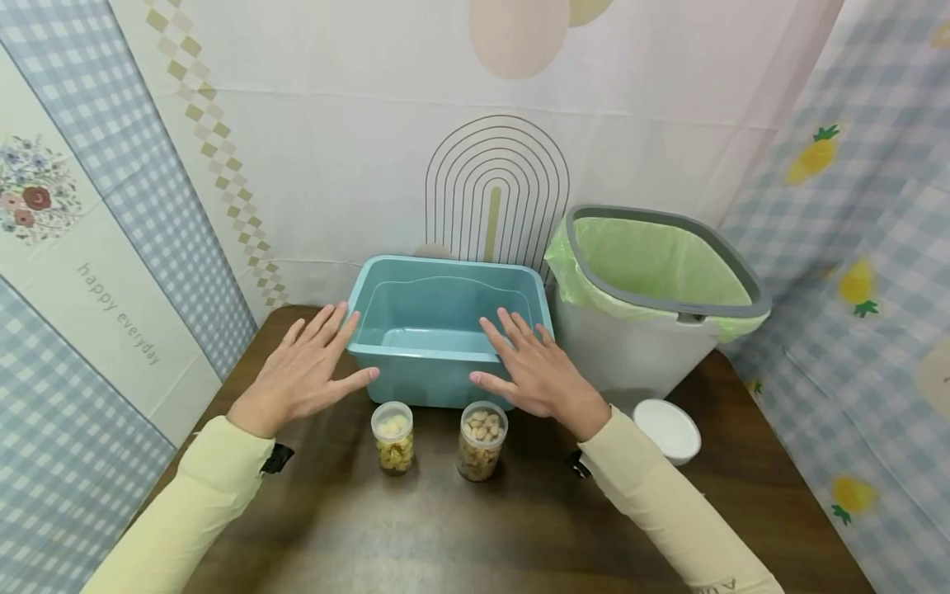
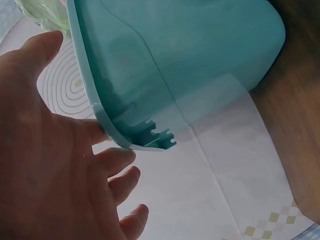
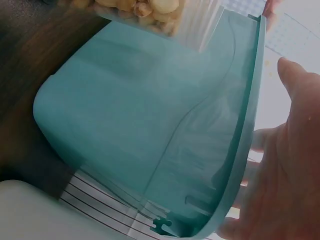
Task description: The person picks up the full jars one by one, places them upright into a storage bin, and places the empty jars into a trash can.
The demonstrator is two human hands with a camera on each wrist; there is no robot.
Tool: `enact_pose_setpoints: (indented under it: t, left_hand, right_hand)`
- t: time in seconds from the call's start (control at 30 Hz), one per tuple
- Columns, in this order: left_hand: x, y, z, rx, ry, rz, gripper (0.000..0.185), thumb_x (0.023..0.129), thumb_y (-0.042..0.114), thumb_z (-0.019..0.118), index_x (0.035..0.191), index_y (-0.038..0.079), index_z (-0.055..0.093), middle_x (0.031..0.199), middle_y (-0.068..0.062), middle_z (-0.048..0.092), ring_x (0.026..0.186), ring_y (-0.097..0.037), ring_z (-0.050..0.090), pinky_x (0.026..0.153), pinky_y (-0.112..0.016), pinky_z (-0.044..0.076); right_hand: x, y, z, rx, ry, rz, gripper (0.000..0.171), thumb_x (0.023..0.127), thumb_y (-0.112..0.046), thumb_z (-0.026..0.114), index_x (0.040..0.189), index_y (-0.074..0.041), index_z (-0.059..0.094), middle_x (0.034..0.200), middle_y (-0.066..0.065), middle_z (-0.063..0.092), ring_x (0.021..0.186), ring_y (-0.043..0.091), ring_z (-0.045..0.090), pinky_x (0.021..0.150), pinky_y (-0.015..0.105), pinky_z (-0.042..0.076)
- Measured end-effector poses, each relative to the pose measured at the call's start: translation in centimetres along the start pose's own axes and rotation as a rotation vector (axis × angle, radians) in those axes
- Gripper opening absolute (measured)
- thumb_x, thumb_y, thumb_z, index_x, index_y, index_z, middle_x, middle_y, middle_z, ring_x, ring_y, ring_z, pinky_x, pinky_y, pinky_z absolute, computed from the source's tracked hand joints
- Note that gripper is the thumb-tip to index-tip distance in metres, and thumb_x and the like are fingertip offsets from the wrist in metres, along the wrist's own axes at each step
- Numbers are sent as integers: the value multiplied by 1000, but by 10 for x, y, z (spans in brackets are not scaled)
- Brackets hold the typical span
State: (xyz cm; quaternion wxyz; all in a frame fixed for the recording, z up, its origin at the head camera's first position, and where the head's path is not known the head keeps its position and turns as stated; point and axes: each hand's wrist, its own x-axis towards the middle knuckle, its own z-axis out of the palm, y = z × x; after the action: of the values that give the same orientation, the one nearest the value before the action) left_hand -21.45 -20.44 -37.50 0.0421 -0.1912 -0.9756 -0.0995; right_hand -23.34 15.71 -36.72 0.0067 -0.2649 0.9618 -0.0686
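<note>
A teal plastic bin (image 1: 445, 330) stands empty at the back of the dark wooden table (image 1: 445, 528). My left hand (image 1: 308, 367) hovers flat with fingers spread by the bin's left front corner. My right hand (image 1: 530, 371) hovers flat over the bin's front right rim. Neither hand holds anything. In front of the bin stand two small clear jars: one with yellow pieces (image 1: 392, 436), one with pale nuts (image 1: 482, 440). The left wrist view shows the left hand (image 2: 55, 170) beside the bin (image 2: 175, 65). In the right wrist view the right hand (image 3: 285, 165) lies along the bin's rim (image 3: 245, 150), with the nut jar (image 3: 145, 12) at the top.
A white trash can with a green bag and grey rim (image 1: 653, 305) stands right of the bin. A white round lid (image 1: 668, 429) lies on the table in front of it. Patterned cloth walls close in the back and both sides.
</note>
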Motion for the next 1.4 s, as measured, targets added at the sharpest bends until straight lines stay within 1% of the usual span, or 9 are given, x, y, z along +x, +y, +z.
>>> enact_pose_setpoints:
  t: [0.17,0.3,0.43,0.53,0.67,0.93,1.13,1.27,1.4]
  left_hand:
    - [5,-5,2,-22,-8,-4,98,105,67,47,169,1,14,177,-22,11,165,-42,14,132,-65,13]
    - [10,-8,2,-42,-22,-15,100,105,68,44,169,-1,9,178,-22,8,165,-42,13,132,-64,12]
    - [15,-8,2,-59,-26,-11,101,105,68,43,169,-2,8,177,-23,8,165,-41,13,132,-65,11]
    - [17,-6,1,-67,-24,-7,101,105,68,43,168,-3,9,177,-24,9,165,-42,13,132,-65,12]
    - [18,-6,1,-64,-25,-13,101,106,67,43,168,-5,9,177,-25,9,165,-43,13,132,-64,12]
    - [18,-4,7,-70,-25,11,96,110,59,44,166,-10,7,175,-29,9,164,-46,12,133,-63,15]
    - [19,-5,10,-92,-27,6,90,112,57,38,166,-9,7,176,-29,7,164,-47,11,133,-62,14]
    - [18,-5,11,-90,-25,0,90,112,56,37,166,-9,7,176,-28,7,164,-47,11,133,-62,13]
    - [18,-4,9,-79,-21,-4,90,112,57,38,167,-8,8,176,-28,8,164,-46,11,133,-63,12]
  right_hand:
    - [-4,0,-7,-21,28,-39,88,105,-69,46,172,-21,15,179,11,14,166,35,18,132,64,20]
    - [-10,-2,-17,-62,99,-122,87,103,-63,57,169,-15,27,173,13,34,158,35,38,128,59,34]
    - [-18,-5,-27,-99,158,-186,82,99,-57,69,161,-10,44,153,14,59,137,34,61,112,52,54]
    - [-23,-9,-34,-104,152,-221,76,96,-56,73,152,-7,55,136,12,68,119,29,69,96,47,62]
    - [-28,-13,-37,-68,88,-271,70,94,-55,76,141,-4,64,128,11,71,112,25,71,94,45,63]
    - [-31,-15,-20,55,-74,-281,73,91,-52,80,137,2,66,134,15,71,120,27,70,102,44,60]
    - [-29,-14,1,61,-71,-283,72,88,-53,82,133,2,68,129,14,72,117,26,72,100,43,60]
    - [-27,-14,11,44,-36,-305,69,84,-52,85,127,-1,70,117,8,74,103,20,72,89,35,62]
    - [-26,-15,18,34,-13,-310,63,82,-52,87,121,-5,70,107,2,72,90,14,67,78,28,58]
